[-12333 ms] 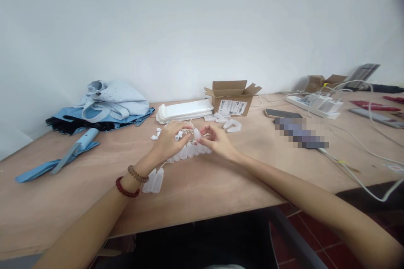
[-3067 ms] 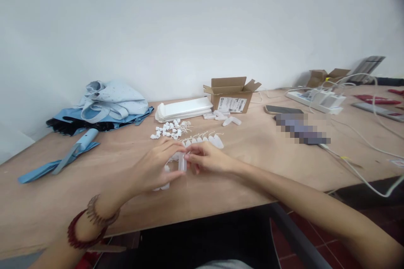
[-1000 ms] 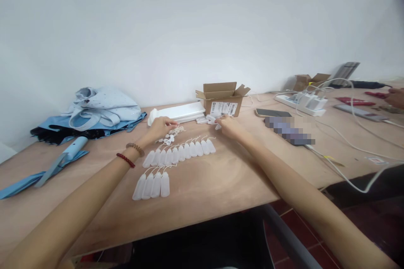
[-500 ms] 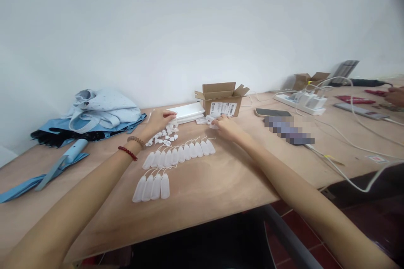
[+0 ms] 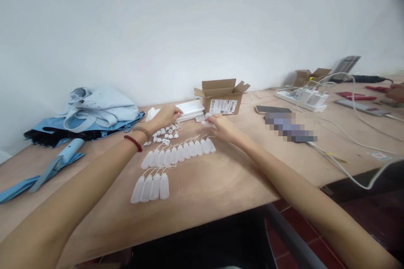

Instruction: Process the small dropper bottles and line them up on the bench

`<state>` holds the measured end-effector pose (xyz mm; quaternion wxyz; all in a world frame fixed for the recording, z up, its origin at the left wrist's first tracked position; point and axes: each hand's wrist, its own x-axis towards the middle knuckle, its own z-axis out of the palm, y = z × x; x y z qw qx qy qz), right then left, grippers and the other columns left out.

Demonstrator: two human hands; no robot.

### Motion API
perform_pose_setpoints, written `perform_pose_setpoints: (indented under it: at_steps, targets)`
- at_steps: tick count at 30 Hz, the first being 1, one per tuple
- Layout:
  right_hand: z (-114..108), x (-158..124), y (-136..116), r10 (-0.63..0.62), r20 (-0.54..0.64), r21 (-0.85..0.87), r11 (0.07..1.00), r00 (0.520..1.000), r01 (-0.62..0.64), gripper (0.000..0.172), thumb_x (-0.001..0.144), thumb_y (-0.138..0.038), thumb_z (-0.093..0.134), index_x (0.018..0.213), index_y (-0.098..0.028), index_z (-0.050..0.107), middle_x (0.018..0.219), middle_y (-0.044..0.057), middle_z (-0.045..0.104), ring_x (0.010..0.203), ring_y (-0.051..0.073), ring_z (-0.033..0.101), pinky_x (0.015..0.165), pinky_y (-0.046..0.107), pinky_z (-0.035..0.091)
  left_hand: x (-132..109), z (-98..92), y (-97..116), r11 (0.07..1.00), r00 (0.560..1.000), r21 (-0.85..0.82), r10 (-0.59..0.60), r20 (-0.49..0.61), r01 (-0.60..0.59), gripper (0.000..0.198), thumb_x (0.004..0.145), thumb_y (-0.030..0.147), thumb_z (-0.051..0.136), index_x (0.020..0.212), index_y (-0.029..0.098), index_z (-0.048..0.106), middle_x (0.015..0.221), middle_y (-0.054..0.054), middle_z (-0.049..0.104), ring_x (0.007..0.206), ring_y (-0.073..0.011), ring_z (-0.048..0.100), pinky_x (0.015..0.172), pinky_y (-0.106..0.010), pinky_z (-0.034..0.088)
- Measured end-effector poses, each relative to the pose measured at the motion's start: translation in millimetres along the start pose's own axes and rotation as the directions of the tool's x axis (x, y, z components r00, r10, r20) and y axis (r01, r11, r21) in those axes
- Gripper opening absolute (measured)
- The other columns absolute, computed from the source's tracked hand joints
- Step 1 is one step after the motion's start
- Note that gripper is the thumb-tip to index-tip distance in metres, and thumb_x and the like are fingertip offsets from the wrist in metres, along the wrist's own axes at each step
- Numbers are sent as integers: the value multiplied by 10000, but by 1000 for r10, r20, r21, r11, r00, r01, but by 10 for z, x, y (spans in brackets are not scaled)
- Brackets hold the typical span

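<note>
My left hand [image 5: 168,115] is above the pile of small white caps [image 5: 166,133], beside a stack of flat white boxes [image 5: 190,109]. Its fingertips are pinched together; whatever they hold, if anything, is hidden. In front of the cardboard box, my right hand [image 5: 223,127] grips a small translucent plastic bottle [image 5: 208,124] between thumb and fingers. Similar bottles with white cords at their tops lie nearer to me, one long row [image 5: 175,154] behind a short row [image 5: 154,187].
An open cardboard box [image 5: 222,96] stands by the wall. Blue folded cloth and an umbrella [image 5: 67,151] lie left. At right are a phone [image 5: 273,110], a power strip [image 5: 303,100] with trailing cables, and another person's hand [image 5: 396,92].
My left hand has shifted slightly right and up, away from the caps. My right hand has moved a little left, and the bottle in its fingers now shows more clearly.
</note>
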<state>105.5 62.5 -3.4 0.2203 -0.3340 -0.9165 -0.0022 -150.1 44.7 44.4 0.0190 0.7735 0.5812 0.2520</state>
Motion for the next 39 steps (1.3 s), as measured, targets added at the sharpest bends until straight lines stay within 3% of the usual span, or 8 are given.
perform_pose_setpoints:
  at_steps: [4, 10, 14, 19, 24, 34, 39]
  targets:
    - [-14, -21, -52, 15, -1, -6, 1000, 1000, -15, 277, 863, -186, 489, 1128, -154, 563, 1056, 97, 620, 901, 203, 576, 715, 260, 370, 0, 10, -44, 1000, 1000, -13, -12, 23, 12, 173, 698, 254, 584, 713, 201, 749, 731, -49, 723, 647, -200, 614, 646, -290, 443]
    - [8, -16, -70, 16, -21, 38, 999, 1000, -16, 308, 843, -180, 513, 1145, -138, 551, 1080, 113, 613, 885, 202, 581, 730, 268, 386, 54, -169, 54, 1000, 983, -12, -27, -179, 26, 243, 764, 297, 565, 861, 170, 747, 898, -76, 729, 809, -226, 633, 760, -311, 450]
    - [22, -1, -118, 60, -48, 206, 977, 997, -49, 327, 824, -165, 539, 1150, -140, 527, 1009, 87, 634, 844, 171, 585, 741, 264, 409, -56, -162, 207, 992, 951, -114, -79, -300, 47, 261, 775, 312, 574, 878, 131, 731, 900, -93, 723, 820, -217, 636, 756, -299, 459]
    - [-11, -32, -327, 120, -52, 542, 837, 991, -73, 349, 808, -179, 557, 1150, -152, 491, 921, 56, 623, 738, 136, 594, 666, 256, 463, -387, -99, 474, 922, 945, -381, -187, -270, 73, 272, 780, 365, 593, 856, 130, 707, 817, -60, 713, 736, -185, 631, 650, -260, 471]
    - [19, -73, -569, 76, -37, 720, 693, 996, -27, 385, 787, -184, 585, 1154, -145, 476, 929, 58, 601, 725, 133, 603, 698, 291, 495, -679, -93, 612, 931, 907, -358, -213, -364, 75, 232, 767, 354, 611, 827, 148, 697, 823, -41, 705, 729, -172, 626, 689, -268, 490]
    - [5, -203, -926, -68, -49, 723, 685, 996, 82, 459, 799, -193, 594, 1237, -163, 457, 964, 73, 623, 780, 156, 610, 759, 329, 501, -988, 22, 561, 933, 792, -360, -210, -574, -14, 161, 802, 295, 596, 807, 157, 678, 823, -45, 685, 651, -138, 619, 609, -237, 492]
    - [45, -240, -956, -86, -48, 708, 699, 995, 95, 477, 795, -185, 592, 1246, -144, 442, 949, 74, 625, 744, 158, 616, 723, 322, 505, -1015, 57, 629, 942, 799, -332, -169, -577, -40, 137, 798, 252, 610, 769, 145, 690, 740, -51, 672, 647, -139, 619, 592, -227, 480]
